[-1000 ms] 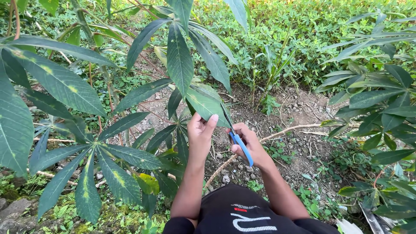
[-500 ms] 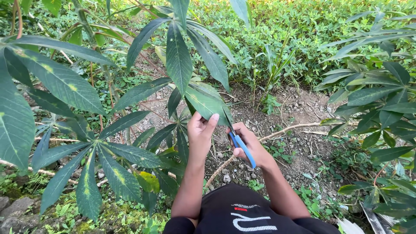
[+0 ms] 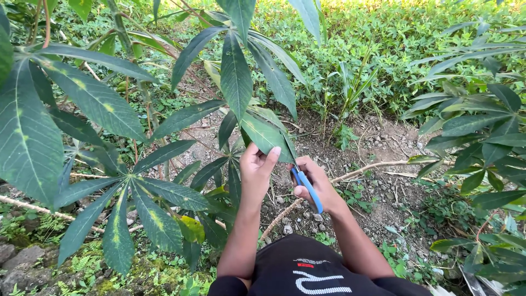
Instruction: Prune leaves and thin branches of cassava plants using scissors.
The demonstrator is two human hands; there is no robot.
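The left hand point(image 3: 256, 171) pinches a long, dark green leaf lobe with yellow flecks point(image 3: 264, 136) between thumb and fingers. Just beside it, the right hand point(image 3: 316, 185) grips blue-handled scissors point(image 3: 304, 185), blades at the leaf's edge. Drooping palmate leaves point(image 3: 126, 183) crowd the left; stony bare soil point(image 3: 378, 148) lies beyond.

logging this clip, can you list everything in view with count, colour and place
leaf: one lobe, dark green with yellow flecks, centre, pinched by the left hand
scissors: one pair, blue handles, dark blades up at the leaf's edge
lobed-leaf plants: several, green, left, top and right
fallen stick: one, pale brown, on the soil at right
bare soil: brown, stony, centre right
ground cover: dense green, top
black garment: one, bottom centre
left hand: holds the leaf
right hand: grips the scissors
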